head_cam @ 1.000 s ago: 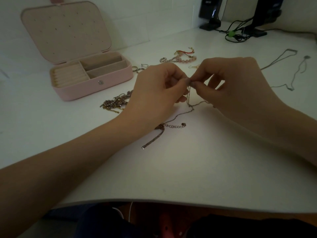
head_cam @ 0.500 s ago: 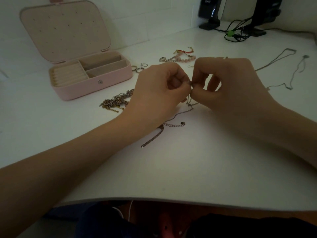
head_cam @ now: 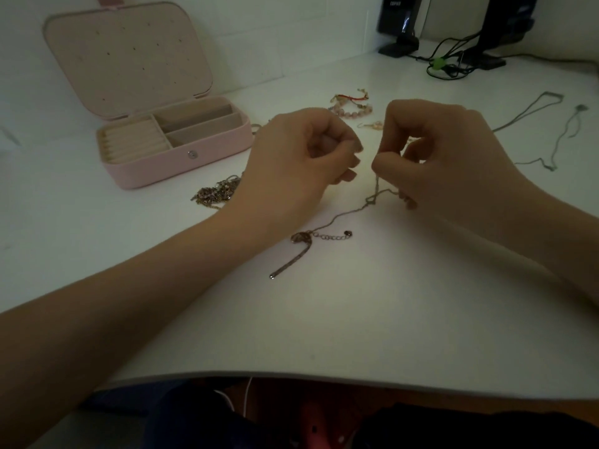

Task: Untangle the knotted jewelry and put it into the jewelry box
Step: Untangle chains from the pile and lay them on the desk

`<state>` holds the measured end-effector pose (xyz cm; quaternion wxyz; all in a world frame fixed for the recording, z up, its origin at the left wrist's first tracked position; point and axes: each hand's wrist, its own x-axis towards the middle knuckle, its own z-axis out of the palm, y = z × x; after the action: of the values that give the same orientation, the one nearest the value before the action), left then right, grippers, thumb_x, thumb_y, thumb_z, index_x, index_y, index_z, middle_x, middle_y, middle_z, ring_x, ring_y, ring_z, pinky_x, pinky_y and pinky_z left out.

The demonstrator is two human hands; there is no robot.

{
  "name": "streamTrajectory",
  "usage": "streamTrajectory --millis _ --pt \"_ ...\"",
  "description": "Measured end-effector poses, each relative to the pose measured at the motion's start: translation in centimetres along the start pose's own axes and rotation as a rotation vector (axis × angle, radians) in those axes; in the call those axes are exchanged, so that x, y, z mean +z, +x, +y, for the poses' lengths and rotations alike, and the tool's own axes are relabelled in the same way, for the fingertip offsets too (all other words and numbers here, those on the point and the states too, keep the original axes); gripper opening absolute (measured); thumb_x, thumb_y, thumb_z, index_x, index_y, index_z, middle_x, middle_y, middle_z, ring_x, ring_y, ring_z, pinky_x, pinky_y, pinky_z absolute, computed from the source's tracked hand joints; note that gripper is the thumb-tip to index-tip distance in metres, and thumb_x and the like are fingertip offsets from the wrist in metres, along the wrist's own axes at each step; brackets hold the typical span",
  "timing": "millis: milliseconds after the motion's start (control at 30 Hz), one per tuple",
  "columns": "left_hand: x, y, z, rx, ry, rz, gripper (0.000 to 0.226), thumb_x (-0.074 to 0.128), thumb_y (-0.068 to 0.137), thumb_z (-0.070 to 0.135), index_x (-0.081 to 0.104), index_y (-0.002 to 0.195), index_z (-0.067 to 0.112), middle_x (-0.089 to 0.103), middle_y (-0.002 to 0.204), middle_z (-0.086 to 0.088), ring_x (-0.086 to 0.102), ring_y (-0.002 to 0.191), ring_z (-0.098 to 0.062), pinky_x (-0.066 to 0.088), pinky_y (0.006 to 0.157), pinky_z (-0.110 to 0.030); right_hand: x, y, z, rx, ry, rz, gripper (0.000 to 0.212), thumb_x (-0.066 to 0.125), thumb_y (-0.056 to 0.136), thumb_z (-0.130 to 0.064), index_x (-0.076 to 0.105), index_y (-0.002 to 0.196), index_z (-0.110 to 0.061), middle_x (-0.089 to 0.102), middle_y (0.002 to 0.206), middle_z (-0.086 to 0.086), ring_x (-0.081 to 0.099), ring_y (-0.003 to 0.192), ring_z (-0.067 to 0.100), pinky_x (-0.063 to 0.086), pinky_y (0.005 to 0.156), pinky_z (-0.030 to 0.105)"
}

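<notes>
Just in front of the person, above the middle of the white desk (head_cam: 356,319), both hands are up and working. The right hand (head_cam: 453,157) pinches the thin chain (head_cam: 377,189) between thumb and forefinger, and the chain drops from that pinch, kinks into a small knot (head_cam: 371,199) just below, then trails down and left across the desk to its clasp end (head_cam: 330,236). So the long axis runs from the right hand's pinch diagonally toward the left forearm. The left hand (head_cam: 301,163) is curled, fingertips together, just beside the right with a small gap between; whether it holds a strand I cannot tell. The knot sits nearer the right hand, below the gap, so I'd say the left has to come across and down to pick at it. The pink jewelry box (head_cam: 181,157) lies open, well off to the left.
</notes>
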<state>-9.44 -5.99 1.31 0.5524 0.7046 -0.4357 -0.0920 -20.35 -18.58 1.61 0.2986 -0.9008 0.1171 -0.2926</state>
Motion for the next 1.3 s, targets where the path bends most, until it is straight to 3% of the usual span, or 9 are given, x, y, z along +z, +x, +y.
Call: streamTrajectory --millis 167,300,467,667,767,900,1100,1300 --pt "0.4 -0.1 0.1 -0.041 -0.004 -0.051 0.005 0.067 0.088 0.012 0.072 0.089 0.012 0.074 0.075 0.0 0.071 0.069 -0.008 0.057 0.071 -0.022 -0.2 0.0 0.0 0.0 0.07 -0.002 0.01 0.062 0.082 -0.021 0.058 0.079 -0.012 0.059 0.069 -0.013 0.063 0.056 0.016 0.053 0.046 0.032" --pt "-0.2 0.1 0.5 -0.165 -0.177 -0.089 0.007 0.065 0.089 0.01 0.072 0.088 0.01 0.074 0.079 -0.005 0.07 0.068 -0.01 0.057 0.066 -0.021 -0.2 0.0 0.2 -0.174 -0.122 0.053 0.004 0.063 0.085 -0.016 0.062 0.082 -0.014 0.055 0.075 -0.019 0.057 0.065 0.015 0.048 0.057 0.018" --pt "-0.4 0.2 0.7 -0.217 -0.215 -0.117 0.006 0.066 0.088 0.012 0.071 0.088 0.008 0.074 0.078 -0.003 0.07 0.067 -0.011 0.055 0.062 -0.02 -0.5 0.0 0.1 -0.279 -0.252 0.104 0.006 0.061 0.086 -0.016 0.066 0.083 -0.013 0.055 0.076 -0.007 0.053 0.06 0.013 0.038 0.054 0.01" --pt "0.0 0.3 -0.2 0.043 0.083 0.036 0.006 0.074 0.083 0.023 0.071 0.088 0.021 0.065 0.077 0.008 0.058 0.061 -0.004 0.051 0.056 -0.02 -0.6 0.1 0.0 -0.288 -0.315 0.103 0.008 0.062 0.084 -0.018 0.068 0.085 -0.013 0.056 0.076 -0.008 0.054 0.058 0.015 0.039 0.055 0.018" --pt "0.1 0.2 -0.6 0.255 0.26 0.114 0.009 0.075 0.08 0.023 0.072 0.088 0.026 0.055 0.076 0.013 0.049 0.062 0.0 0.04 0.061 -0.011 -0.6 0.0 0.0 -0.23 -0.251 0.083 0.003 0.065 0.084 -0.018 0.066 0.082 -0.018 0.054 0.071 -0.019 0.055 0.058 0.009 0.037 0.056 0.009" --pt "0.2 0.4 -0.9 0.428 0.378 0.119 0.007 0.071 0.079 0.014 0.076 0.084 0.015 0.048 0.071 0.014 0.046 0.064 0.014 0.032 0.061 -0.003 -0.3 0.0 0.2 -0.182 -0.193 0.054 0.003 0.066 0.083 -0.018 0.068 0.081 -0.02 0.056 0.073 -0.024 0.057 0.063 0.012 0.043 0.06 0.015" --pt "0.0 0.6 -1.1 0.494 0.453 0.117 0.006 0.07 0.076 0.01 0.075 0.08 0.01 0.05 0.076 0.008 0.044 0.061 0.015 0.03 0.061 0.0 -0.1 0.0 0.1 -0.122 -0.115 0.037 0.009 0.068 0.084 -0.018 0.066 0.077 -0.024 0.056 0.062 -0.024 0.06 0.068 0.011 0.049 0.064 0.021" --pt "-0.1 0.9 -1.2 0.481 0.499 0.102 0.01 0.068 0.079 0.013 0.076 0.085 0.014 0.053 0.076 0.007 0.042 0.057 0.011 0.031 0.061 -0.001 -0.2 0.1 0.2 -0.08 -0.066 0.013 0.008 0.068 0.084 -0.018 0.067 0.078 -0.023 0.059 0.064 -0.021 0.062 0.065 0.013 0.05 0.06 0.029"
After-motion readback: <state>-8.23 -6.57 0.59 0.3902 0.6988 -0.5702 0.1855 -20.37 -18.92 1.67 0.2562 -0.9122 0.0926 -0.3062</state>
